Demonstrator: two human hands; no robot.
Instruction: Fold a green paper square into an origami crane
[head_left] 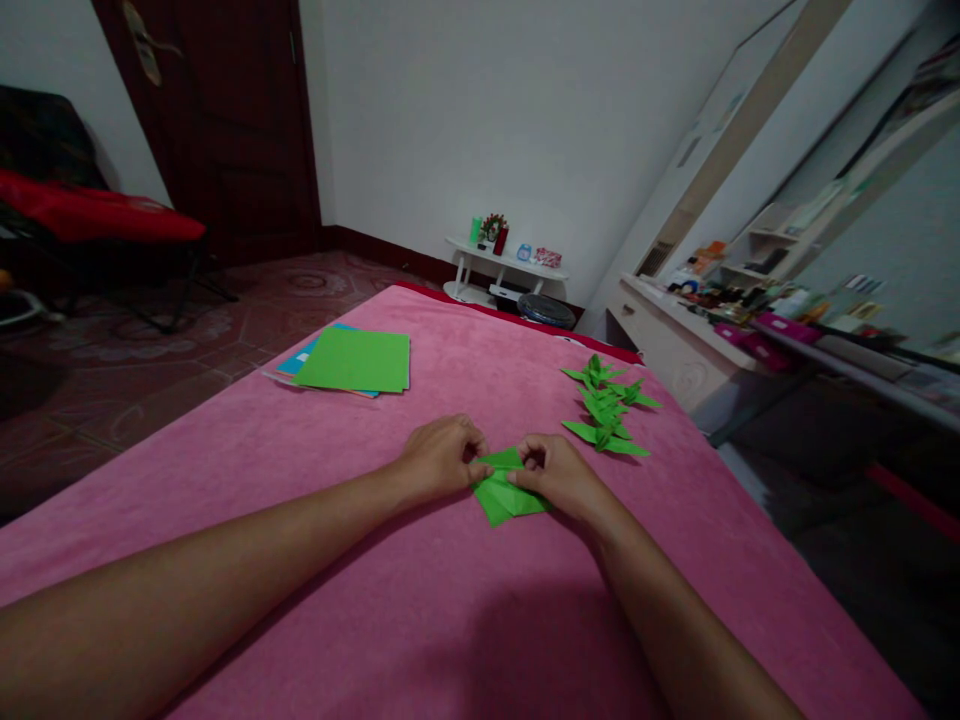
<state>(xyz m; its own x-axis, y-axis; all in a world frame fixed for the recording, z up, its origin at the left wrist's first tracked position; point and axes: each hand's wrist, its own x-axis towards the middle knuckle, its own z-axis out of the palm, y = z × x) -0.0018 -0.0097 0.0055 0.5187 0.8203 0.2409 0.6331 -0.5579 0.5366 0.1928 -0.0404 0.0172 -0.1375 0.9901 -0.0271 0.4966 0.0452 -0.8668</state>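
A partly folded sheet of green paper (498,492) lies low over the pink cloth, between my two hands. My left hand (444,455) pinches its upper left edge between thumb and curled fingers. On the opposite side, my right hand (556,474) grips the upper right part in the same way, thumb on top. Creases and a flap show on the paper, and its lower part fans out toward me. Several folded green paper cranes (606,405) stand in a cluster beyond my right hand.
Past my left hand lies a stack of green and blue paper sheets (356,360) on the pink-covered surface (360,580). A white shelf (510,262) with small items stands by the wall. A cluttered dresser (675,340) is at right, a red-covered chair (97,215) at left.
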